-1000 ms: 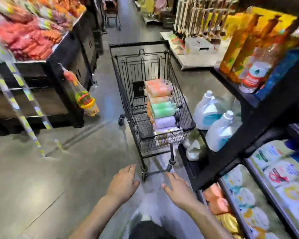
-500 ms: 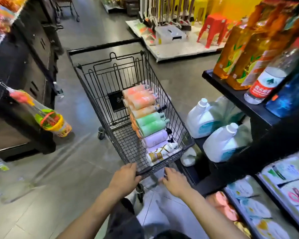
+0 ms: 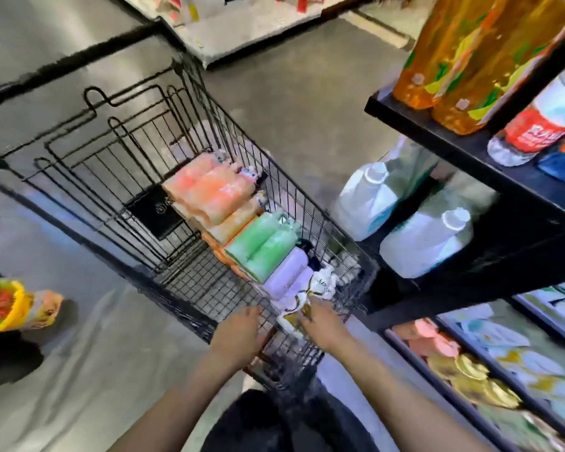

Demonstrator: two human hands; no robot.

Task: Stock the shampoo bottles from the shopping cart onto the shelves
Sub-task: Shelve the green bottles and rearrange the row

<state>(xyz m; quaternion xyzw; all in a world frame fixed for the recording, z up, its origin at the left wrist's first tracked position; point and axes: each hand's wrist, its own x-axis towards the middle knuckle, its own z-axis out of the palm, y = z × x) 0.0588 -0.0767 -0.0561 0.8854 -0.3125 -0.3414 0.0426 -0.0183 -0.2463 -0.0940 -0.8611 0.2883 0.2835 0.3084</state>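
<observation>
Your left hand (image 3: 238,331) holds the near rim of the shopping cart (image 3: 88,197), fingers curled over the wire. Just to its right, your right hand (image 3: 320,324) reaches into the basket and lies on the white-and-gold bottle (image 3: 310,295); whether its fingers are closed around it, I cannot tell. The shampoo bottles (image 3: 261,252) lie in a row along the right wall of the cart, long axes across it, caps toward the shelves (image 3: 470,148). The right hand is nearer to these.
</observation>
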